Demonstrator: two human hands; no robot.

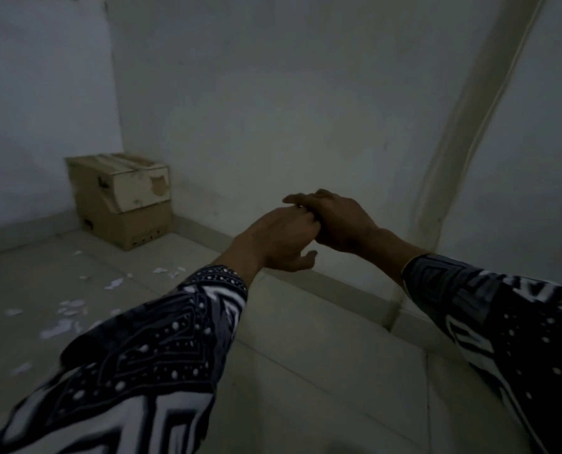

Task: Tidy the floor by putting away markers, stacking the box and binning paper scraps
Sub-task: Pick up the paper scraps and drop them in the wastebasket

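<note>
My left hand and my right hand are stretched out in front of me at mid-frame, fingers touching, the right hand lying over the left fingers. Neither hand holds anything that I can see. In the room's far left corner a smaller pale cardboard box sits on top of a larger brown cardboard box. Several white paper scraps lie scattered on the floor at the left, well below and left of my hands. No markers are in view.
A pale tiled floor meets grey walls at a low skirting. A vertical pipe or trim runs up the wall at the right. The picture is dim and blurred.
</note>
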